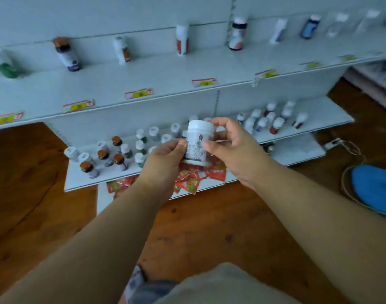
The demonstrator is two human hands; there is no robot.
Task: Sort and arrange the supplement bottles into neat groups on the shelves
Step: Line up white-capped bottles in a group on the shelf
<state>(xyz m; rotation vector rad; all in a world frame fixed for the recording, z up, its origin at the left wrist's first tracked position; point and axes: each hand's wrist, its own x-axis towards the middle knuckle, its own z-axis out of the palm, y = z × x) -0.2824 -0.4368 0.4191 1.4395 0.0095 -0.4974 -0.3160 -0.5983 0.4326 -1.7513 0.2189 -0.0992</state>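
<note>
A white supplement bottle (197,142) with a white cap and printed label is held upright in front of the lower shelf (78,178). My left hand (163,160) pinches its lower left side. My right hand (229,143) grips its cap and right side. Behind it, the lower shelf carries several bottles: orange-capped ones (103,155) at the left, white-capped ones (140,147) in the middle, and a white-capped cluster (273,119) at the right. The upper shelf (165,71) carries widely spaced single bottles, among them a purple-labelled one (67,54) and a red-labelled one (237,35).
Price tags (139,94) line the upper shelf's front edge. Red sachets (187,182) lie on the bottom shelf under my hands. A blue cushion (374,189) and a coiled cable (350,154) lie on the wooden floor at the right.
</note>
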